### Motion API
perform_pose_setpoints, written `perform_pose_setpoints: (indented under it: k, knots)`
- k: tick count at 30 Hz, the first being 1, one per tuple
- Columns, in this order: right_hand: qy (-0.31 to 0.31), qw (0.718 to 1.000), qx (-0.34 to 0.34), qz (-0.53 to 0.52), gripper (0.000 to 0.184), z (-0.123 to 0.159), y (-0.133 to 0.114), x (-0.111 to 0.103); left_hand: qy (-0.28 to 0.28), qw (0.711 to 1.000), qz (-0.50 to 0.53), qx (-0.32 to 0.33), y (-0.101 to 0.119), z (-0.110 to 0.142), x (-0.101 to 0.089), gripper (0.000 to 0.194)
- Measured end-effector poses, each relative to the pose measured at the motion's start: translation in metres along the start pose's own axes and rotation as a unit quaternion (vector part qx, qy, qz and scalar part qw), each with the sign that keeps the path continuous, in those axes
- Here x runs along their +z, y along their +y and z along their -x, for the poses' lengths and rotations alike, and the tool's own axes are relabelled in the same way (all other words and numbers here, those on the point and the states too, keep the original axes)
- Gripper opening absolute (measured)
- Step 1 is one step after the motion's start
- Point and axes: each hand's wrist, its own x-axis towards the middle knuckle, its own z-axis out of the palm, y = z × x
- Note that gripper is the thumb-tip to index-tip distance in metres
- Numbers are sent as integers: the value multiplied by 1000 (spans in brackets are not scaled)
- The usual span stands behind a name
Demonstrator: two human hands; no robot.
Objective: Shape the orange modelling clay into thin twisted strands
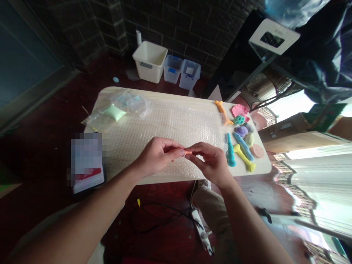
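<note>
Grasping a slim orange piece (188, 152) in fingertips of left hand (152, 156) and right hand (211, 161), over table (262, 167), toward near edge; long axis crosswise, touching both. Beyond table's far edge, white bin (150, 71) and two clear bins (172, 74), contents unclear.

Small orange clay strip (188, 152): slim, matte, roughly level across the view, middle partly hidden by fingers. Left hand (161, 156) pinches one end; right hand (210, 161) has fingertips on the other. Held above bubble wrap (192, 126). Full shape unclear.
</note>
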Motion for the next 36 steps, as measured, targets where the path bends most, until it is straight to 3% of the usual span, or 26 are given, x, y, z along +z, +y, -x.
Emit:
perform_pose_setpoints:
  k: [4,9,13,16,20,26,29,32,36]
  knots:
    - [7,998,35,43,17,0,-1,-1,4,1000,10,7,-1,0,0,23]
    - [8,997,70,9,27,-1,2,1,28,999,17,22,1,-1,2,27]
    - [14,997,54,-60,23,-5,-2,4,38,999,3,34,7,0,2,25]
    - [27,994,22,-106,36,-7,-8,5,41,998,1,37,13,2,1,23]
    - [34,999,11,-20,17,-5,-17,4,31,999,12,10,16,7,-1,28]
    - [16,997,45,65,27,-2,-20,2,32,999,15,11,19,9,-1,22]
    - [17,999,41,20,25,-4,-16,5,31,999,36,1,19,8,-2,23]
    - [30,998,20,-51,39,-6,-12,7,32,997,61,-20,17,7,-5,27]
    - [49,999,16,1,17,-7,-13,7,14,996,84,-40,11,7,-8,29]
